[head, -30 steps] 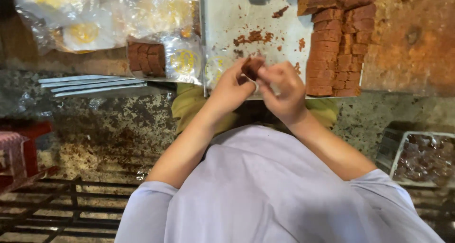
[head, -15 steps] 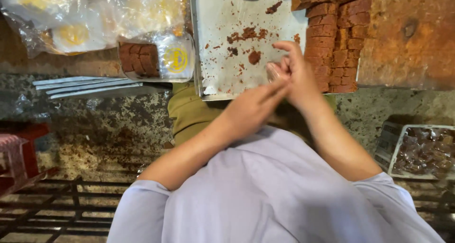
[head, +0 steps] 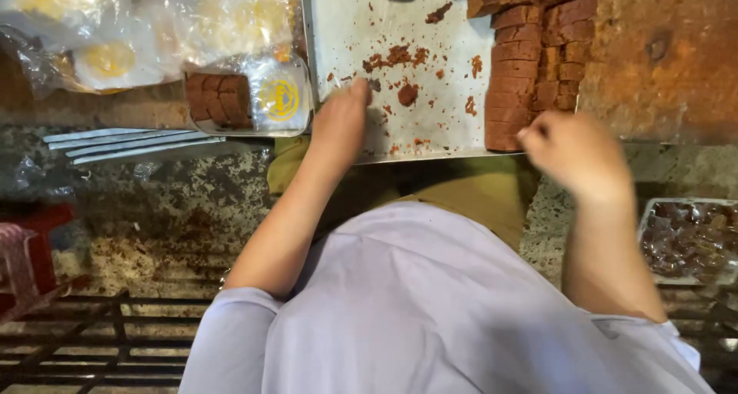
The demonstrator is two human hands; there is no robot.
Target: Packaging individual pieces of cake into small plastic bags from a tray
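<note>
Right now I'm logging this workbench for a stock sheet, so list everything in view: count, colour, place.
metal tray: one, silver, top centre, strewn with brown crumbs.
brown blocks: stacked rows, count unclear, reddish brown, tray's right side.
clear container: one, holding brown pieces, left of tray.
plastic bags: several, clear with yellow patches, top left.
metal strips: a few, grey, left.
small tray: one, dark wrapped pieces inside, right edge.
left hand: on the tray's crumbs.
right hand: closed, near the blocks; blurred.
</note>
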